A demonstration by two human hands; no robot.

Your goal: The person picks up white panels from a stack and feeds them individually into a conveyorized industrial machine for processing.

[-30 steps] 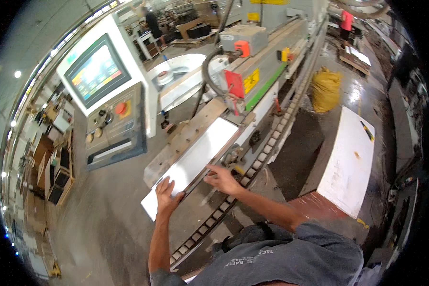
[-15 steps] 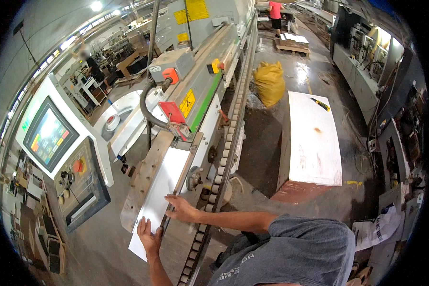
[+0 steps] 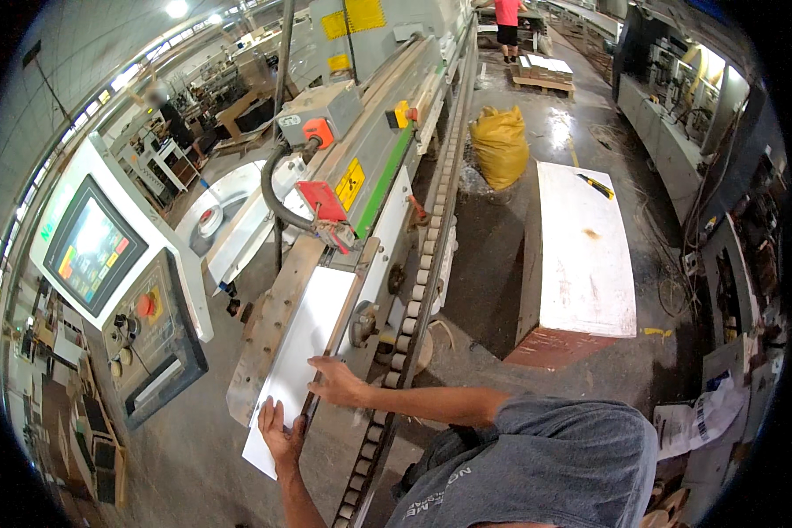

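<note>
A long, narrow white panel (image 3: 306,339) lies flat on the machine's infeed bed, its far end close to the machine head and its near end sticking out past the bed. My left hand (image 3: 283,437) rests on the panel near that near end, its fingers stretched out over the white face. Farther along, my right hand (image 3: 339,384) is at the panel's right edge, with the fingers apart and their tips on the white surface. Its forearm crosses above the roller track. A dark guide rail (image 3: 348,304) runs along the panel's right side.
A control console (image 3: 97,255) with a screen and red button stands left. The roller track (image 3: 405,334) runs along the right of the machine (image 3: 361,176). Beyond are a white-topped block (image 3: 585,264) bearing a yellow cutter knife (image 3: 600,187), a yellow sack (image 3: 500,148) and a distant person (image 3: 507,22).
The whole view has shifted slightly. My hands and the white panel keep nearly the same places on the bed; any sliding of the panel is too small to make out.
</note>
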